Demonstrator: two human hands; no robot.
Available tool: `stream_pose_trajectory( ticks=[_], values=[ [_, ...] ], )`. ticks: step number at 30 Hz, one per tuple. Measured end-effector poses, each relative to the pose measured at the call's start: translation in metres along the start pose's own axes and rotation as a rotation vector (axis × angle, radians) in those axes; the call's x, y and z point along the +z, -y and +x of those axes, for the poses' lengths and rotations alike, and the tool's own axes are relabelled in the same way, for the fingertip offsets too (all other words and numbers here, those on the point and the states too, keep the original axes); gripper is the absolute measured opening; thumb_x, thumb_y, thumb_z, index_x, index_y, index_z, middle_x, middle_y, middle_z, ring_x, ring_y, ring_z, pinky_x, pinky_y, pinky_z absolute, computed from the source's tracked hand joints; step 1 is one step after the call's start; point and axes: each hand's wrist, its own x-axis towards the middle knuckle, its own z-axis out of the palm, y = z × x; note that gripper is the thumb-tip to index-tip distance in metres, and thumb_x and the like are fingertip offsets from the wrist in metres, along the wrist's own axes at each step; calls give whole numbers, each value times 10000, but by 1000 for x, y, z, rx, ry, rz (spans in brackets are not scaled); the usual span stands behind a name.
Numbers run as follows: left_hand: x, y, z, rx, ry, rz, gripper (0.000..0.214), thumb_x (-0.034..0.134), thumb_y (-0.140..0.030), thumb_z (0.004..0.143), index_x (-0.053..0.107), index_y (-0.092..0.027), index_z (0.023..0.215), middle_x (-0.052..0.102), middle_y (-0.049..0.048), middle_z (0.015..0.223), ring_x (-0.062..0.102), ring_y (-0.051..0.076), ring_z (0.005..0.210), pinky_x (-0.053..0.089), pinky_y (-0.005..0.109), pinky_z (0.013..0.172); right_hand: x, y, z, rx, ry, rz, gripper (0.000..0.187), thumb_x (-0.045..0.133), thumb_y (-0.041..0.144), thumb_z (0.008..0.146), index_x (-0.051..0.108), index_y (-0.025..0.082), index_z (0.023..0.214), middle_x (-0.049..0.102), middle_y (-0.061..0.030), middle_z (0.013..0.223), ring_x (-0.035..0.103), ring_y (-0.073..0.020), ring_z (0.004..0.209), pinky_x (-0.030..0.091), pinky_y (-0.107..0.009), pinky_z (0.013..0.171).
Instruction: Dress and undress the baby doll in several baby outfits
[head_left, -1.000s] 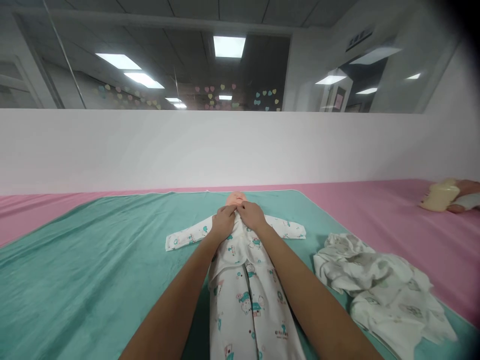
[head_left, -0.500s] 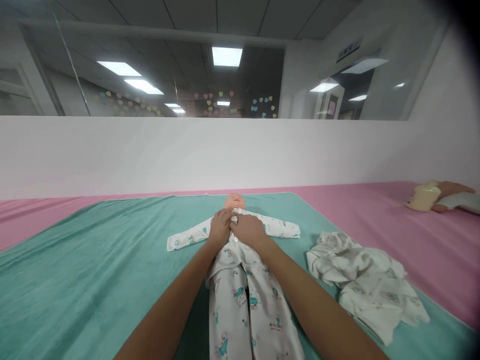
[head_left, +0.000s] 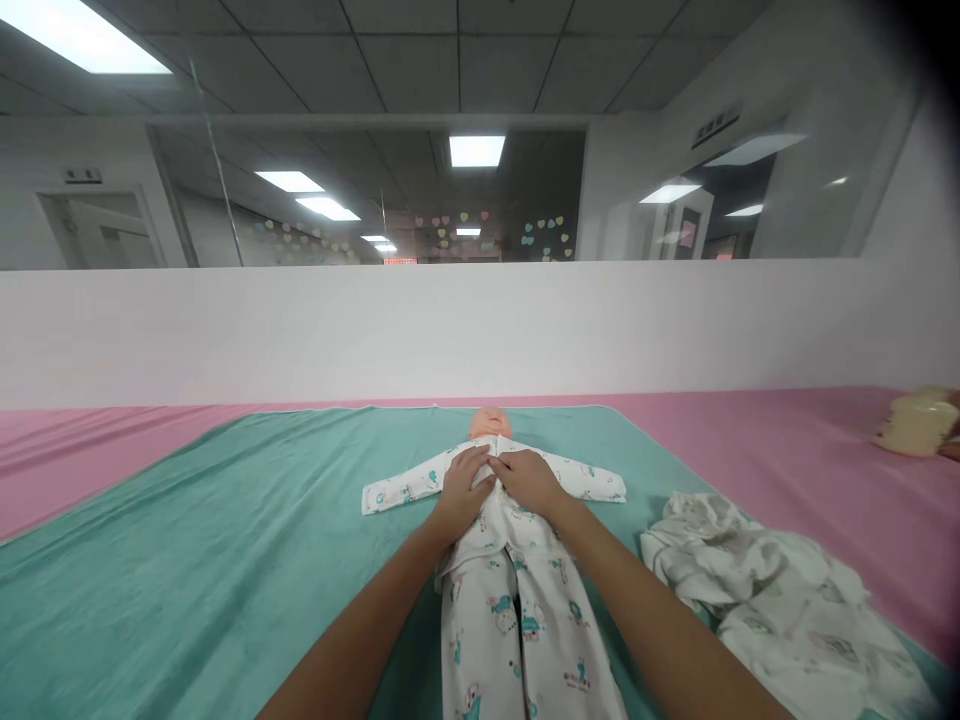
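Note:
A baby doll (head_left: 489, 423) lies on its back on a teal blanket (head_left: 187, 540), dressed in a white printed sleepsuit (head_left: 517, 600) with its sleeves spread out to both sides. My left hand (head_left: 463, 487) and my right hand (head_left: 529, 480) rest side by side on the doll's chest, just below the neck. The fingers of both hands are curled and pinch the sleepsuit's front edges where they meet.
A crumpled white printed cloth (head_left: 757, 590) lies on the blanket to the right. Pink bedding (head_left: 787, 450) surrounds the blanket. A cream-coloured bottle (head_left: 916, 425) lies at the far right edge. A low white wall (head_left: 450, 330) runs behind the bed.
My hands have slipped from the doll's collar a little way down onto its chest. The camera has tilted and shifted, so the doll sits slightly lower and further right in view.

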Motion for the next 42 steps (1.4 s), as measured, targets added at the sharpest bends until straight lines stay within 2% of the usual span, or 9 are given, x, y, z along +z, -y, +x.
stream_pose_trajectory(
  ticks=[4, 8, 14, 17, 23, 26, 30, 36, 42],
  values=[
    [-2, -2, 0, 13, 36, 32, 302, 442, -267, 850, 539, -265, 1136, 454, 4, 1321, 337, 185, 1237, 271, 398, 1057, 5, -10, -2, -12, -41, 260, 444, 295, 423, 871, 443, 173, 536, 479, 19, 530, 412, -100, 550, 266, -222, 532],
    [-3, -4, 0, 34, 41, 59, 312, 406, -251, 863, 558, -266, 1134, 469, 16, 1302, 354, 187, 1221, 281, 395, 1048, 10, -18, -2, -25, -42, 475, 361, 377, 369, 806, 353, 174, 503, 347, 45, 492, 329, -87, 516, 229, -216, 496],
    [-4, -12, 1, 6, 72, 67, 334, 388, -188, 849, 581, -275, 1107, 465, -1, 1301, 343, 180, 1226, 277, 393, 1051, 5, -28, -2, -62, 120, 720, 285, 414, 343, 759, 321, 190, 538, 268, 61, 530, 244, -79, 491, 232, -210, 466],
    [-7, -18, 3, -45, 97, 56, 331, 380, -187, 846, 593, -275, 1085, 458, 0, 1309, 341, 189, 1233, 288, 403, 1046, 4, -29, -4, -75, 144, 746, 262, 469, 335, 733, 343, 189, 555, 282, 65, 543, 256, -78, 500, 238, -206, 465],
    [-10, -27, 11, -160, 189, 23, 365, 388, -136, 788, 594, -253, 1064, 437, -2, 1336, 316, 204, 1256, 275, 403, 1056, 14, -24, -14, -4, -68, 767, 238, 434, 374, 790, 409, 190, 641, 386, 62, 569, 352, -93, 544, 288, -215, 514],
    [-10, -29, 14, -177, 194, 1, 404, 383, -93, 737, 592, -242, 1050, 440, 1, 1332, 314, 201, 1260, 266, 402, 1061, 16, -23, -17, 24, -103, 797, 255, 430, 413, 802, 430, 193, 673, 408, 60, 586, 377, -96, 544, 306, -220, 520],
    [-8, -31, 16, -173, 175, -22, 413, 375, -60, 681, 608, -228, 978, 479, 10, 1285, 356, 195, 1229, 277, 399, 1053, 15, -23, -18, 50, -106, 806, 251, 433, 422, 806, 479, 193, 715, 445, 55, 611, 402, -98, 549, 326, -223, 533],
    [-4, -31, 21, -136, 145, 36, 318, 391, -69, 656, 607, -211, 843, 549, 22, 1156, 432, 207, 1131, 338, 393, 996, 19, -22, -20, 41, -198, 725, 232, 427, 387, 810, 496, 195, 702, 442, 53, 572, 401, -108, 557, 312, -227, 538],
    [2, -30, 18, -64, 91, 122, 315, 387, -96, 703, 589, -218, 912, 543, 20, 1158, 428, 199, 1124, 333, 386, 993, 20, -20, -21, 81, -281, 683, 142, 461, 291, 744, 435, 200, 638, 415, 60, 553, 382, -105, 537, 303, -227, 532]
  ],
)
